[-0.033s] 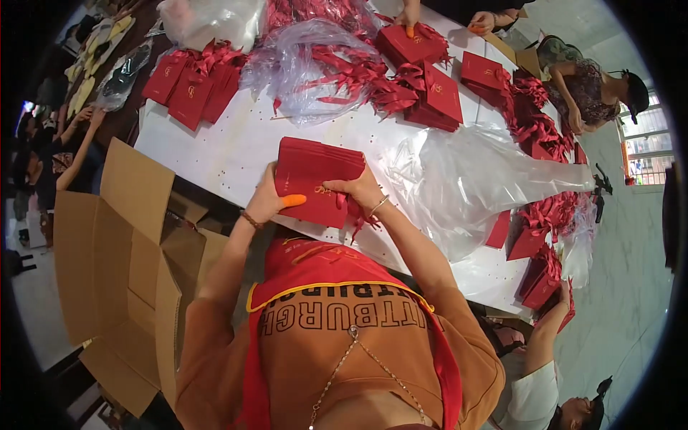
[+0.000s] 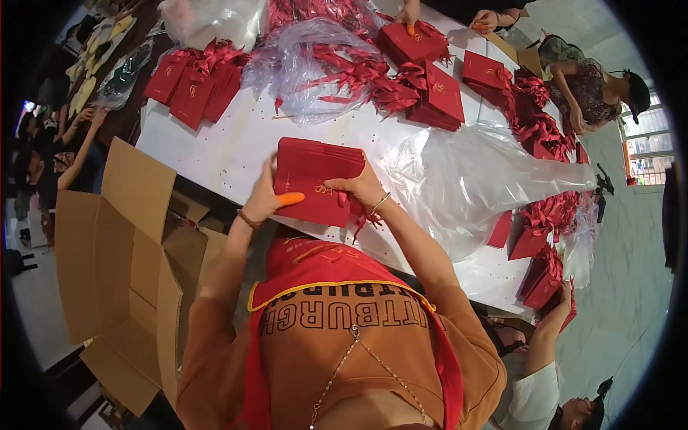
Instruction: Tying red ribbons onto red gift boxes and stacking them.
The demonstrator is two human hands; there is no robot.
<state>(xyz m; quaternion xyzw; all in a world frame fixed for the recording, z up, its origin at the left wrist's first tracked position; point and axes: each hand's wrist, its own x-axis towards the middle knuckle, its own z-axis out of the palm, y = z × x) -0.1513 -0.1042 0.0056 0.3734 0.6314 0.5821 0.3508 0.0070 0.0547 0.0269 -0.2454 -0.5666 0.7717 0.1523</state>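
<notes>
Between my two hands is a stack of flat red gift bags (image 2: 315, 172) with gold print, held above the near edge of the white table. My left hand (image 2: 264, 193) grips the stack's left side, an orange finger cot on its thumb lying over the front bag. On the right side my right hand (image 2: 362, 188) clasps the stack, thumb on the front face. Red ribbon (image 2: 368, 218) hangs from the stack below my right hand. The fingers behind the stack are mostly hidden.
A large clear plastic bag (image 2: 459, 186) lies right of my hands. More red bags with ribbons (image 2: 195, 86) sit at the far left and along the right side. An opened cardboard box (image 2: 100, 258) stands left. Co-workers' hands (image 2: 410, 16) handle bags across the table.
</notes>
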